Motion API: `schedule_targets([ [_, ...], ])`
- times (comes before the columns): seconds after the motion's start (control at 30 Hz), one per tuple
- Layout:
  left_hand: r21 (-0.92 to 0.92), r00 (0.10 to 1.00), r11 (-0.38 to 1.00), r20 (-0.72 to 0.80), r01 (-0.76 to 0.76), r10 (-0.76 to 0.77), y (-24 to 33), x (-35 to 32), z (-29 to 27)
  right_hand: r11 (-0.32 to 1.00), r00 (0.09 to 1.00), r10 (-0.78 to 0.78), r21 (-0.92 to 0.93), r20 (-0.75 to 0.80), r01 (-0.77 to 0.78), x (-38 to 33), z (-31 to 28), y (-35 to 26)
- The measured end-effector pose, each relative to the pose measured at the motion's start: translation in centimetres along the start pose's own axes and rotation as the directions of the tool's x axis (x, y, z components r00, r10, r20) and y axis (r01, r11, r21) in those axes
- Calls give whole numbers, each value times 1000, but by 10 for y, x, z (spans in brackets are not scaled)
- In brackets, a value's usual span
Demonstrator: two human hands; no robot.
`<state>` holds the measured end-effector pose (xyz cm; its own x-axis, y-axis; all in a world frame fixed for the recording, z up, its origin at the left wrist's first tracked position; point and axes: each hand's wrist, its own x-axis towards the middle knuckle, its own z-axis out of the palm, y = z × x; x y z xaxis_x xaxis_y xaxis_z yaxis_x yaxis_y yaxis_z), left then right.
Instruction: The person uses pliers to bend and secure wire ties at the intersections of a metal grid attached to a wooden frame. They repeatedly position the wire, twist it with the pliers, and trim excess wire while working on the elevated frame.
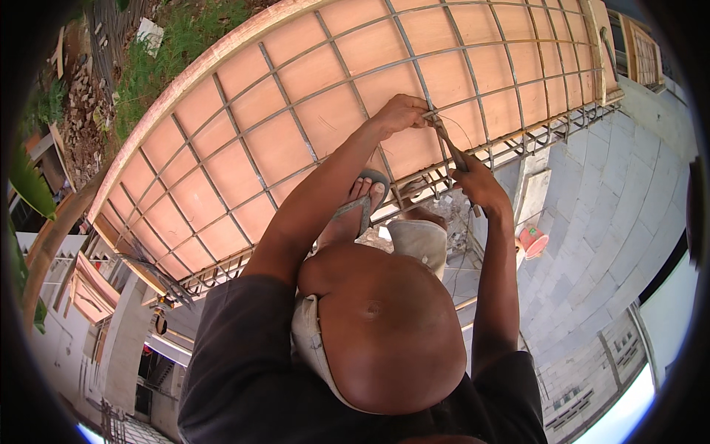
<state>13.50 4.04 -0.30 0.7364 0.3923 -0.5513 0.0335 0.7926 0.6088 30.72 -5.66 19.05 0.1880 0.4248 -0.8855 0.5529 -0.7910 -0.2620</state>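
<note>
A grid of steel reinforcing bars [287, 101] lies over an orange-brown formwork panel [414, 152]. My left hand [403, 116] reaches to a bar crossing near the panel's front edge, fingers pinched around thin tie wire [460, 124] that curves off to the right. In my right hand [481, 183] are long-handled pincers [448, 139], gripped by the handles and slanting up and left. Their jaw end is at the left fingertips, beside the bars. Whether the jaws bite on the wire is too small to tell.
A timber edge [214, 58] bounds the panel's far side, with grass [181, 55] and rubble beyond. A sandalled foot [355, 207] rests at the near edge, by protruding bar ends. Right and lower stand a grey block wall [592, 192] and a red bucket [532, 241].
</note>
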Motion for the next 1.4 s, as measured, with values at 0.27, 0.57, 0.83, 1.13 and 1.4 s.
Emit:
schedule_targets([
  [0.27,-11,1000,1000,-7,-2,2,-5,4,-3,997,993,61,-53,98,-56,29,-19,4],
  [0.57,-21,999,999,22,-29,30,-8,6,-4,988,970,132,-103,205,-113,39,-40,-19],
  [0.83,57,1000,998,16,-27,26,-5,5,-8,983,997,25,180,67,-37,19,23,-20],
  [1.13,-27,999,999,32,-17,18,-4,4,-6,830,971,68,527,230,-183,16,6,-9],
  [1.4,-26,995,995,40,-92,93,-15,4,-4,845,946,-231,-529,-227,79,0,0,-28],
])
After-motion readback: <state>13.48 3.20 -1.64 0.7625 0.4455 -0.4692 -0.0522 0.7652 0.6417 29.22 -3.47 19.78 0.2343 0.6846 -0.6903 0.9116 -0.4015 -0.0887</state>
